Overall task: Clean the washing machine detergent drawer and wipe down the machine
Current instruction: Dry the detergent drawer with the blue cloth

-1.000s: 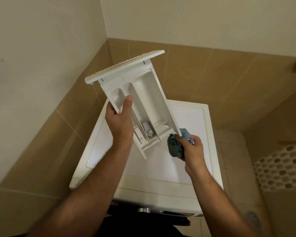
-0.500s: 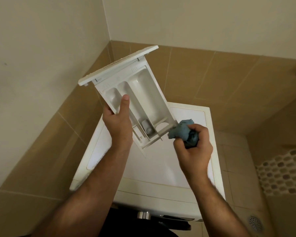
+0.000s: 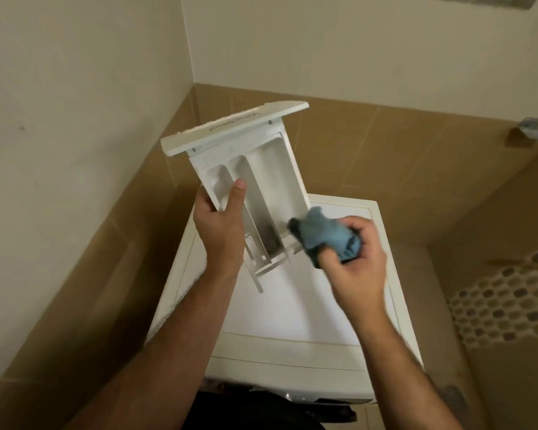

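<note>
Above the washing machine point(image 3: 292, 308), the left hand point(image 3: 221, 231) grips the tilted detergent drawer point(image 3: 261, 169); the right hand point(image 3: 351, 259) pinches a bunched blue cloth point(image 3: 320, 234) against the drawer's lower right edge.

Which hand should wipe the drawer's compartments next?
Right, probably. The right hand already grips the blue cloth at the drawer's lower right edge; the left hand holds the drawer up over the washing machine.

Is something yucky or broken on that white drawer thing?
Not broken, as far as shows. The drawer has dark grime low in its middle compartment, beside the cloth in the right hand. The left hand holds it over the machine.
</note>
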{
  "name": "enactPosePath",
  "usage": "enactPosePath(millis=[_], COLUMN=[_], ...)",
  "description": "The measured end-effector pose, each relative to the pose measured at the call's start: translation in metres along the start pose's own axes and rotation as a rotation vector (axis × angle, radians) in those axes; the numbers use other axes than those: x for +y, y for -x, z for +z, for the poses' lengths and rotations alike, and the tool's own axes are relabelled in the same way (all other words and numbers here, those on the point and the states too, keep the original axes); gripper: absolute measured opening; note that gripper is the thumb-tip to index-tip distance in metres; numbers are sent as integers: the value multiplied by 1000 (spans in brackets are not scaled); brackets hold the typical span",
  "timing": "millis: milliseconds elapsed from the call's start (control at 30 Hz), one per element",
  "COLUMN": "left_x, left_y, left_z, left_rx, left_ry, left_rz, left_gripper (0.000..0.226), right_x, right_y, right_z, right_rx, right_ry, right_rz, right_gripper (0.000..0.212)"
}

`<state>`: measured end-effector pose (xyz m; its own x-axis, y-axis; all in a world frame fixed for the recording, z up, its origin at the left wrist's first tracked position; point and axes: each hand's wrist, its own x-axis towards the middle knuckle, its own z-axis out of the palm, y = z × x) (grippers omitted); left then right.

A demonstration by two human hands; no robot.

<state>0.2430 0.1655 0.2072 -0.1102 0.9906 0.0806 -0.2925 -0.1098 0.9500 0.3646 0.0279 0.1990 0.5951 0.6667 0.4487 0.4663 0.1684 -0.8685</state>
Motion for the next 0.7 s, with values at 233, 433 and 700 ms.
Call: enactPosePath(millis=[233, 433, 700], left_x=[7, 5, -17], left_y=[1, -10, -6], left_z=[-15, -16, -12], left_rx=[-197, -153, -270], left_ry=[-73, -32, -130], left_rz=[96, 29, -62], left_gripper=[25, 21, 27], right_x=[9, 8, -2], right_y=[22, 35, 16], right_z=[40, 37, 19], right_rx=[-451, -335, -583], right_ry=[604, 657, 432], right_rz=[13, -29, 295], right_gripper=[38, 38, 25])
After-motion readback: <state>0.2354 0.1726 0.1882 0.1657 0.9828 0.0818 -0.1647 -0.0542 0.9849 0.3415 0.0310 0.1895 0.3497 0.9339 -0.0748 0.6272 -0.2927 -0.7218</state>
